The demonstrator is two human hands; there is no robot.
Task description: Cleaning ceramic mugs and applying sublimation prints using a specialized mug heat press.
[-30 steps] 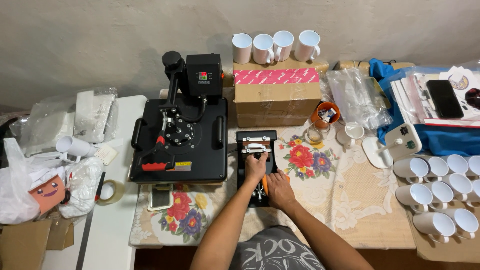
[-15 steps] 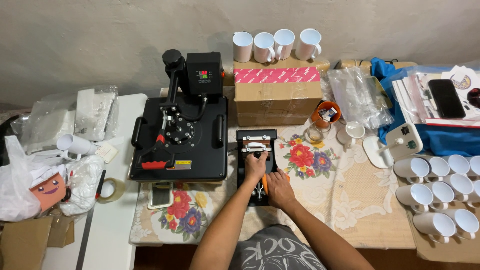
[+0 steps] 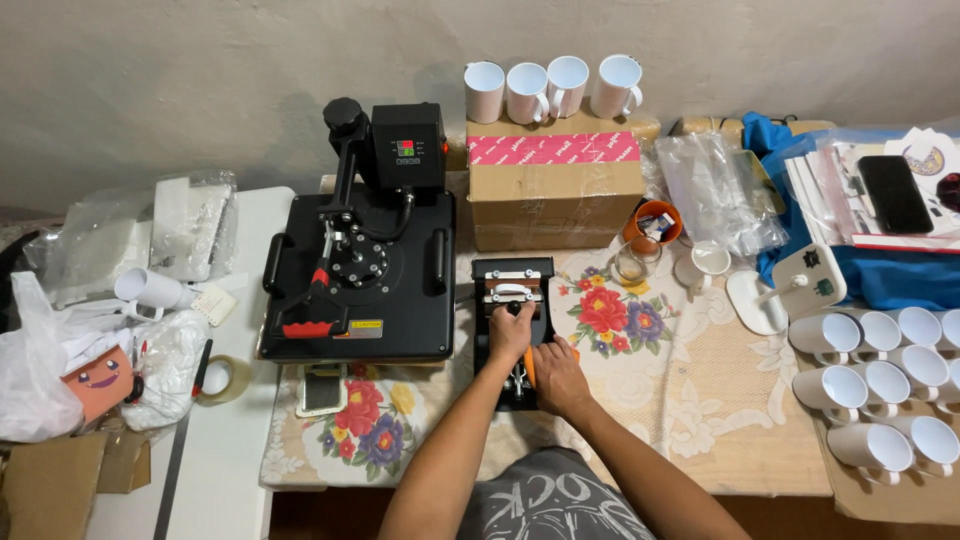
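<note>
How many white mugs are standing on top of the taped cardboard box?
4, in a row along the cardboard box top by the wall: first mug, second mug, third mug, fourth mug. None looks hidden behind them.

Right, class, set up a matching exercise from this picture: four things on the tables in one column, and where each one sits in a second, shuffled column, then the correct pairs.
Things:
1. Four white mugs
2. Flat heat press
3. Roll of tape
4. Dark phone

Places:
A. on the white table at the left
B. on top of the cardboard box
C. on papers at the far right
D. left of the small mug press that both hands work on

Pairs: 1-B, 2-D, 3-A, 4-C
</note>
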